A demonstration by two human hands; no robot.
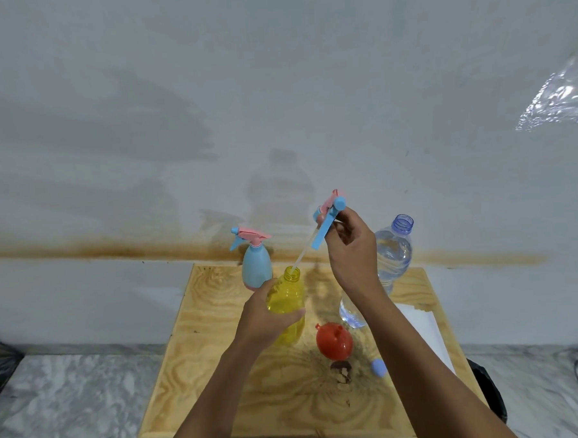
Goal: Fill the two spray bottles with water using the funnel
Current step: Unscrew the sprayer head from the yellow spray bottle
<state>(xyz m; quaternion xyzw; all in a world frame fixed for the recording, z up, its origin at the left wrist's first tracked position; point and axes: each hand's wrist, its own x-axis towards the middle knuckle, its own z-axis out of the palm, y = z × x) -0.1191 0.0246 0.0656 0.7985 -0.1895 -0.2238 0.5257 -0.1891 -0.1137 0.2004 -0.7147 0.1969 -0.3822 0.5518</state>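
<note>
My left hand (264, 315) grips the yellow spray bottle (286, 294), which stands on the wooden table (195, 371) with its neck uncapped. My right hand (351, 245) holds that bottle's blue and pink spray head (329, 216) up above it. The head's thin dip tube (303, 255) slants down, its tip just inside the yellow bottle's mouth. A blue spray bottle (256, 264) with its head screwed on stands behind, to the left. The red funnel (334, 340) lies on the table to the right of the yellow bottle. A clear water bottle (393, 250), cap off, stands at the back right.
A second clear bottle (351, 311) stands partly hidden behind my right forearm. A small blue cap (378, 367) lies near the funnel. White paper (424, 329) sits on the table's right side. A stained white wall rises behind the table; grey marbled floor surrounds it.
</note>
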